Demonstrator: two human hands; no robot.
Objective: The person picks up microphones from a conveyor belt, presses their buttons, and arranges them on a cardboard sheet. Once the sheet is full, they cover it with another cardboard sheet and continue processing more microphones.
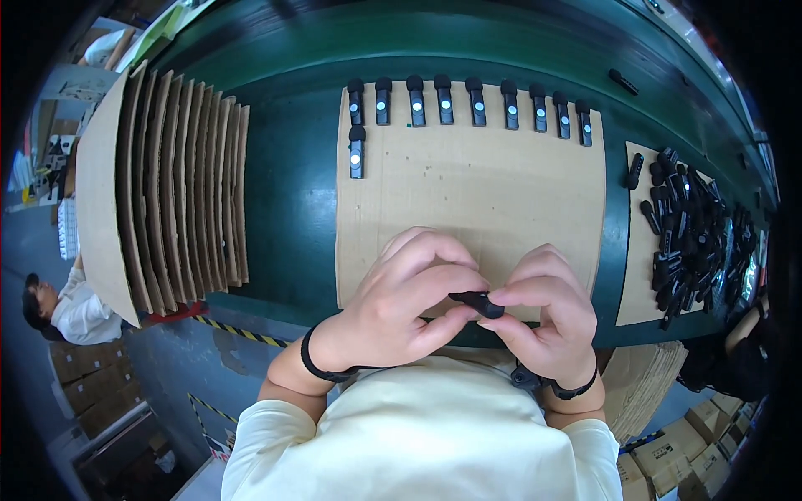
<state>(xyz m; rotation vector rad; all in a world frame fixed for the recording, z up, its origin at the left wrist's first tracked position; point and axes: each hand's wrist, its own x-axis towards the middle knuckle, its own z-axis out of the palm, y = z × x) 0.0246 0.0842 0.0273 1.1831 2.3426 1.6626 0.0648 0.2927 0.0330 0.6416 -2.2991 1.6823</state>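
Device (482, 304), black, pinched between left hand (415, 292) and right hand (549, 309)

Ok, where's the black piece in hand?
In head view, the black piece is below and right of centre, between the left hand and right hand, by the near edge of the central cardboard sheet.

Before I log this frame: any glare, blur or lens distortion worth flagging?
Head view: fisheye bend, with the far edge of the green table curving and the picture's corners black; head view: pale sheen on the table, left of the cardboard sheet; head view: black device between the fingers too dark for fine detail; head view: pile of black devices merges together.
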